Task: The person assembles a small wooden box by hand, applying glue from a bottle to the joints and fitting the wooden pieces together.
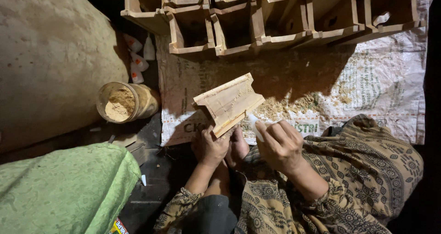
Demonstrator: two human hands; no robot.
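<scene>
Printed woven plastic sheet covers the floor. Unfinished pale wooden boxes stand in a row at far. Pale wooden channel-shaped piece sits centre, clamped at its near end by the left hand. Right hand grips a small white bottle, just right. Sawdust-filled clear plastic jar lies left.

The wooden piece sits above the left hand, the right hand just to its right, the jar off to the left, the wooden boxes behind on the printed sheet.
</scene>
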